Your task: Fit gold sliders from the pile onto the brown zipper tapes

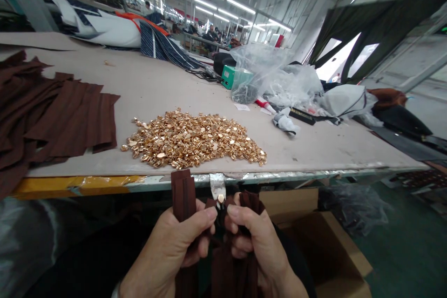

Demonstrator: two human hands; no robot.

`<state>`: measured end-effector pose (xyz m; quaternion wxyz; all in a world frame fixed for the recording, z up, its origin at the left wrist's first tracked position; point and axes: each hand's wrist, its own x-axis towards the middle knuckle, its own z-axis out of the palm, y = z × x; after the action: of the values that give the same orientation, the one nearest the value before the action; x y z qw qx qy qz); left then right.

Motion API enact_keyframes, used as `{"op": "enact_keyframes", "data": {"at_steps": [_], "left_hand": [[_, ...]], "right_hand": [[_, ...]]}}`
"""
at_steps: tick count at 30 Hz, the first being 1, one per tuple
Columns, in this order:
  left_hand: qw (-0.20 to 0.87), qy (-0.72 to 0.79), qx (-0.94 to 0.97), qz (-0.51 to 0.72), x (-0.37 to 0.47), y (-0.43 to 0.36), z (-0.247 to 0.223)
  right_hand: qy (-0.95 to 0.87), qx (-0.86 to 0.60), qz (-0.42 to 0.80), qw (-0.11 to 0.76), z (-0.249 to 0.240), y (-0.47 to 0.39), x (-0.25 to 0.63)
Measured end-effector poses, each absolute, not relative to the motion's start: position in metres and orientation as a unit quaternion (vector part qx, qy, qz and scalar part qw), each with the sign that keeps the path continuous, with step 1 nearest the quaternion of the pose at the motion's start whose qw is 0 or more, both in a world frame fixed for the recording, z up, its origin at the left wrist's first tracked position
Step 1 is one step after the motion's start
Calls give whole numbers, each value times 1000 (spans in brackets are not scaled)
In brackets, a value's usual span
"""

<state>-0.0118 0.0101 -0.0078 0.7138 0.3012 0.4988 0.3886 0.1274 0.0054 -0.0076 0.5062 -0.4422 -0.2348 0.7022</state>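
Note:
At the table's front edge, a small gold zipper slider [220, 199] sits on a shiny metal holder [217, 182]. My left hand [171, 247] is closed on a dark brown zipper tape [184, 194], pinching it between thumb and fingers just left of the slider. On the other side, my right hand [261, 240] grips more of the brown tape, its thumb and finger close to the slider. Lengths of tape hang below both hands. Whether the tape ends are inside the slider, I cannot tell. Behind the holder lies a heap of gold sliders [195, 139].
A stack of brown zipper tapes [70, 116] covers the table's left side. Farther back are a green box [228, 77], plastic bags [282, 77] and a crumpled grey cloth [285, 122]. An open cardboard box [331, 237] stands below at right. People sit in the background.

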Motion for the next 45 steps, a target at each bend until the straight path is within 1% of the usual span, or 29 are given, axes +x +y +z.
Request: {"op": "enact_keyframes", "data": {"at_steps": [13, 26, 31, 34, 39, 43, 45], "left_hand": [[717, 501, 276, 399, -4, 14, -3], [699, 516, 239, 434, 2, 17, 0], [677, 496, 313, 444, -1, 20, -6], [645, 513, 379, 421, -5, 19, -12], [596, 529, 452, 401, -8, 13, -14], [602, 530, 446, 397, -5, 13, -14], [610, 537, 427, 398, -3, 15, -14]], "right_hand": [[-256, -442, 704, 493, -11, 10, 125], [-254, -434, 700, 507, -14, 14, 121], [-299, -419, 682, 519, -17, 15, 125], [-364, -459, 641, 495, -15, 18, 132], [-477, -528, 513, 480, -5, 26, 139], [-557, -535, 445, 454, 3, 30, 135], [-603, -544, 383, 440, 6, 31, 131]]}}
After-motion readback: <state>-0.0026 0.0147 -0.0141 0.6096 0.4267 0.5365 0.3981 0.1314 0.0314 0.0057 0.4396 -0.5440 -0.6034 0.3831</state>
